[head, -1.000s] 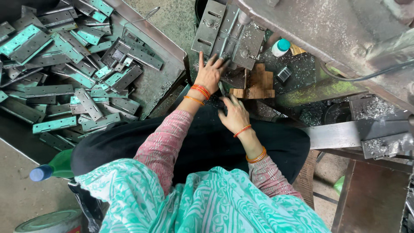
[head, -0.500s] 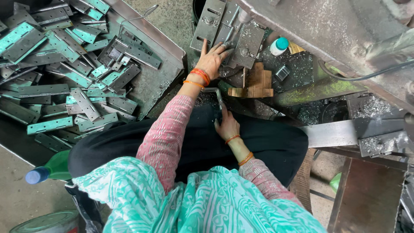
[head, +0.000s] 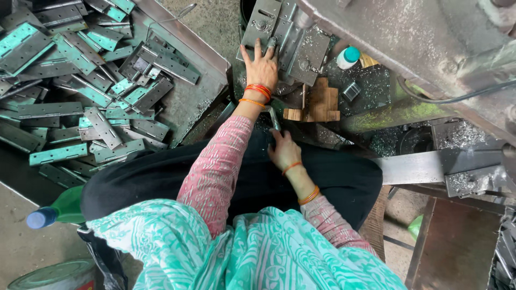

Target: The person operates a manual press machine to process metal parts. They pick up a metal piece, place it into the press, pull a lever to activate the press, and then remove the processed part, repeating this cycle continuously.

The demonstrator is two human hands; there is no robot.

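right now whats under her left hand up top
The left hand lies flat on grey metal plates with holes; whatever sits directly beneath the palm is covered.

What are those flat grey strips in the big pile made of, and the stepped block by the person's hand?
The flat grey hinge-like strips look like sheet metal: dull grey, punched holes, some with a teal film or coating. The stepped brown block looks like bare wood, judging by its tan colour and matt surface. The left hand rests on grey metal plates.
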